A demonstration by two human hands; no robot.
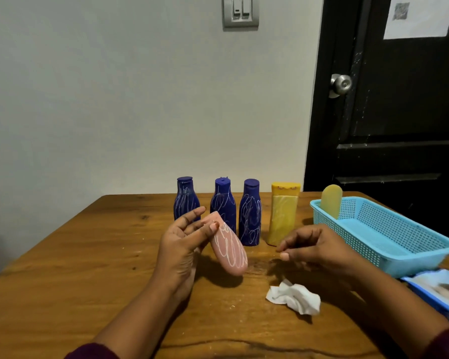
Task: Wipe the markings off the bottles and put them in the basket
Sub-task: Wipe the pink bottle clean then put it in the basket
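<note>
My left hand (183, 238) holds a pink bottle (230, 248) with white scribbles, tilted above the table, fingers and thumb round its upper end. My right hand (314, 246) hovers beside it with loosely curled fingers, holding nothing. A crumpled white tissue (294, 296) lies on the table below my right hand. Three blue bottles (224, 203) with white scribbles and a yellow bottle (283, 213) stand in a row behind. The light blue basket (412, 244) sits to the right, with a yellow-green bottle (331, 202) leaning in its far left corner.
The wooden table (88, 268) meets a pale wall at the back. A blue packet (441, 291) lies at the right edge in front of the basket. A black door with a metal knob (341, 84) stands behind the basket.
</note>
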